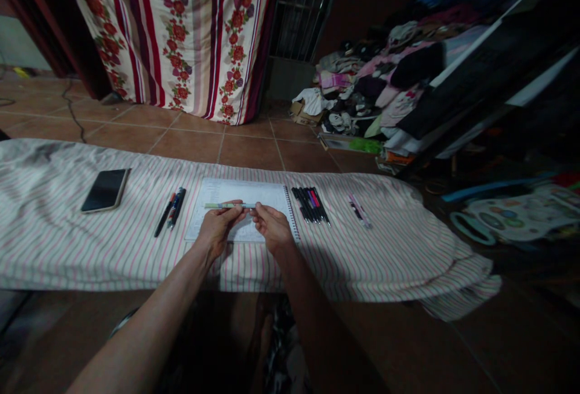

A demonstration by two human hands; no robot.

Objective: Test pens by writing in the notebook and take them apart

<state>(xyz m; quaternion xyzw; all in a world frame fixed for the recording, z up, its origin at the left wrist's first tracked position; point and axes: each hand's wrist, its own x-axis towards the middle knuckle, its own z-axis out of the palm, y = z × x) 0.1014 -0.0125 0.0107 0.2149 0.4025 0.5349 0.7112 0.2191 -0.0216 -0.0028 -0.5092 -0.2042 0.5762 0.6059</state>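
Note:
A light green pen is held level over an open spiral notebook on a striped cloth. My left hand pinches the pen near its middle. My right hand pinches its right end. Both hands have their fingers closed around it. To the left of the notebook lie a few dark pens. To its right sits a row of several pens, black, red and blue. Further right lies a pink and white pen.
A black phone lies face up on the cloth at the left. Beyond it are brown floor tiles, a flowered curtain and a heap of clothes by a dark shelf. A printed mat lies at the right.

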